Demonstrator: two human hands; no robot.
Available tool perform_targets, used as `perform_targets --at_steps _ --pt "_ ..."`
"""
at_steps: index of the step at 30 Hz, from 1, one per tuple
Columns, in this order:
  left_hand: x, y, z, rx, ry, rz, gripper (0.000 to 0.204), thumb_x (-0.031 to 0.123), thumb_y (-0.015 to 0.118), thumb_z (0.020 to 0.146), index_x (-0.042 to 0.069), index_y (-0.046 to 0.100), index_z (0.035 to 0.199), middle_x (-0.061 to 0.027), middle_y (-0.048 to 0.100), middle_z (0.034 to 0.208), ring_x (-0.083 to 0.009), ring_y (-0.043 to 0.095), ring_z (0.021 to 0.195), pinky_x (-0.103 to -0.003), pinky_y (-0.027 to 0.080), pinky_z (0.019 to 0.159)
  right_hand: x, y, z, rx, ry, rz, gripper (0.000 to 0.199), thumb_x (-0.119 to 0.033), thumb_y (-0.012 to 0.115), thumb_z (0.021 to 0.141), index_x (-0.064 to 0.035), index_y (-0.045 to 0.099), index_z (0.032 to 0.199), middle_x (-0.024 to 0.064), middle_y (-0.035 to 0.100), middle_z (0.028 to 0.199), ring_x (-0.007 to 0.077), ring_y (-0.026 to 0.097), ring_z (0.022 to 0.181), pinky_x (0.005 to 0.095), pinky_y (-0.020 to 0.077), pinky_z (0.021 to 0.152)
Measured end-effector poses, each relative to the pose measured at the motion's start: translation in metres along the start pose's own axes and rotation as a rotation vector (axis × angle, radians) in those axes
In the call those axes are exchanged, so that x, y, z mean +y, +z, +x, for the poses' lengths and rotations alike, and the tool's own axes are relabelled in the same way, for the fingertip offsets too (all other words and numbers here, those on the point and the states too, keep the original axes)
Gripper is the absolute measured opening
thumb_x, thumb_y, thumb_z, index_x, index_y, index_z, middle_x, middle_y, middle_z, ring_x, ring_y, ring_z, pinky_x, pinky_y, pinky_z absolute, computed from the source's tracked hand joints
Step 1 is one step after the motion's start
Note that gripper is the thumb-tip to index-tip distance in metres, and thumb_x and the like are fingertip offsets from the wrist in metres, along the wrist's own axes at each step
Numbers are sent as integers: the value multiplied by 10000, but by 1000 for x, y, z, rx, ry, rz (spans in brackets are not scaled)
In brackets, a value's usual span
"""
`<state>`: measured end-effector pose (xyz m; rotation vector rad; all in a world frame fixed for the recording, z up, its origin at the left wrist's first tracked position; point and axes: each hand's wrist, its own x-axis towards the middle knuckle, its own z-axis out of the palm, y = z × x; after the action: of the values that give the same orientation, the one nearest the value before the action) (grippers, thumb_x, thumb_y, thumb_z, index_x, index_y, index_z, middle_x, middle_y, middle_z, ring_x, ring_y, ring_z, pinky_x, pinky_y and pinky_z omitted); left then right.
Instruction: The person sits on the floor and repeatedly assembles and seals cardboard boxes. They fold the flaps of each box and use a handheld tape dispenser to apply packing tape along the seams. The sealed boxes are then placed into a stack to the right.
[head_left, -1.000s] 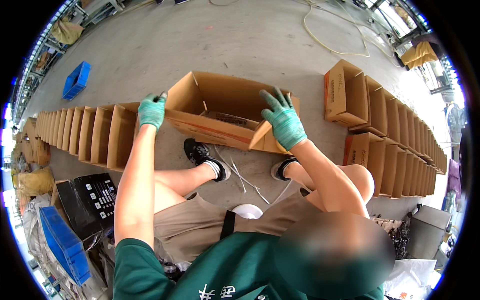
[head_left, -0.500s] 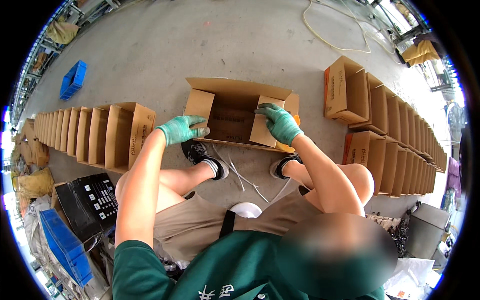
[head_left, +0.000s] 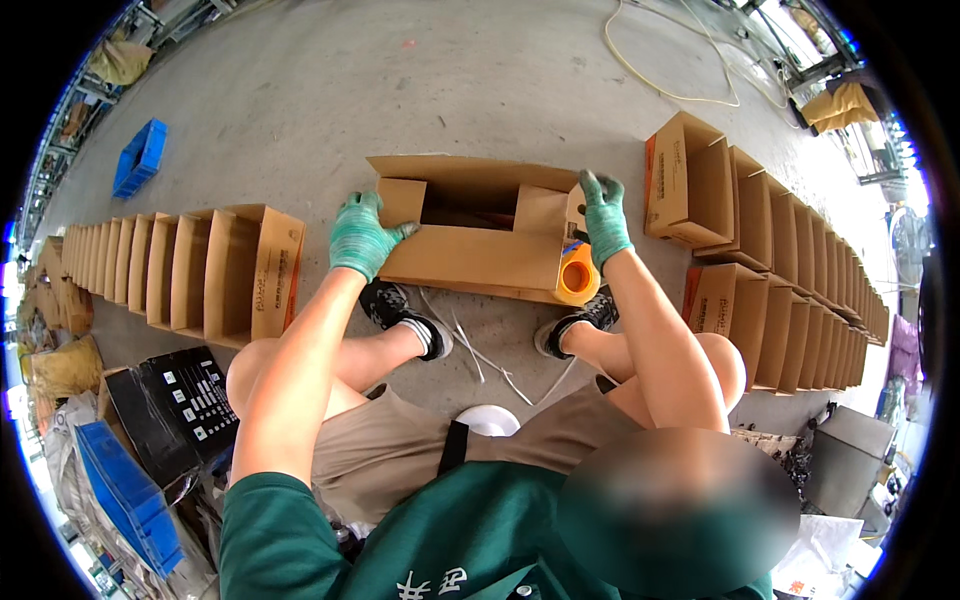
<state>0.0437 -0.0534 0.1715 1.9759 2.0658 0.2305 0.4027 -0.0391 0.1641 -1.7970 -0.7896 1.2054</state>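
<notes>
Directly ahead of the seated person, on the concrete floor (head_left: 300, 90), lies an open cardboard box (head_left: 470, 258), flaps partly folded inward. Left hand (head_left: 362, 236), in a green glove, grips the box's left end, fingers wrapped over the small side flap. Right hand (head_left: 603, 218), also gloved, presses the right side flap, fingers spread upward along it. An orange tape roll (head_left: 577, 274) sits just below that hand, against the box's near right corner; whether the hand holds it cannot be told. Row of folded cartons (head_left: 170, 270) stands to the left, another row (head_left: 780, 260) to the right. Blue crate (head_left: 138, 158) far left.
</notes>
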Motion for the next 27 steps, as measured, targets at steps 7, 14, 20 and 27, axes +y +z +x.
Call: perform_targets --at_steps 7,14,20,27 --pt "-28 53 4 103 12 -716 917 346 842 782 105 332 1505 -166 525 1375 -323 512 1272 -425 488 1049 25 -1 2 -439 43 39 431 -338 659 959 -152 588 1341 76 567 1227 218 554 1016 379 502 857" --pt "-33 52 15 -7 64 -862 836 241 765 897 120 271 1560 -143 469 1437 -243 520 1242 -376 472 1060 43 6 -13 -378 -208 -93 450 -83 616 968 -190 537 1398 150 217 1652 231 447 1362 307 365 1102" --pt "-60 82 15 90 194 -666 513 224 497 1058 115 341 1534 -224 294 1597 -342 282 1487 -384 261 1200 45 19 -16 -353 -225 -232 499 -98 578 989 -202 463 1463 170 204 1648 296 335 1466 338 314 1164" --pt "-58 80 15 -30 113 -697 597 162 488 1054 165 225 1590 -218 345 1569 -325 375 1426 -389 308 1167 81 28 -3 -198 -444 -333 618 -207 605 990 -122 322 1533 216 224 1620 355 270 1485 404 257 1206"
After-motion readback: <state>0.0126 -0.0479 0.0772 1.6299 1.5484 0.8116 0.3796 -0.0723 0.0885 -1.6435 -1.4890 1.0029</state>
